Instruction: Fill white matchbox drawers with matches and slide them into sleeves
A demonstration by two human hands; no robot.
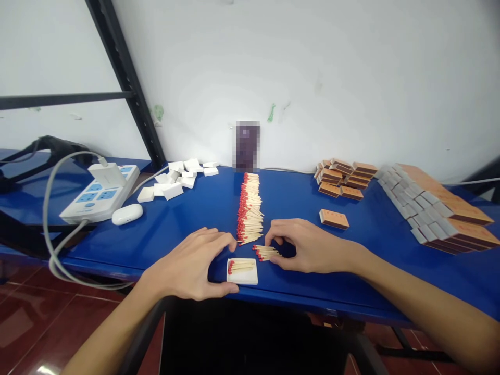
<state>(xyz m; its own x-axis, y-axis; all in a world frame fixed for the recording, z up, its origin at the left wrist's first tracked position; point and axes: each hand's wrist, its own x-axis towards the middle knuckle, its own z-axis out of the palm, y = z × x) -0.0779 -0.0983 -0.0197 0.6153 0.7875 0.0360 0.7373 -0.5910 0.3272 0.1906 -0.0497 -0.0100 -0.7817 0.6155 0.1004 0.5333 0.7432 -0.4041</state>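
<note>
A small white tray (252, 277) lies near the table's front edge with several red-tipped matches in its upper part. My left hand (195, 263) is open at the tray's left side, thumb by its lower left corner and fingers curved above. To the right of the tray, my right hand (299, 245) has thumb and fingers closed around the plain ends of a small bunch of matches (263, 252), whose red heads point left. Just beyond both hands, a long row of matches (252, 208) runs back toward the wall, red heads on the left.
White trays (174, 179) are heaped at the back left, near a power strip (101, 192) and a white case (127, 214). One matchbox (334, 219) lies right of the row, with piled matchboxes (344, 177) behind and a large stack (441, 208) far right. A pixelated dark object (247, 146) stands at the wall.
</note>
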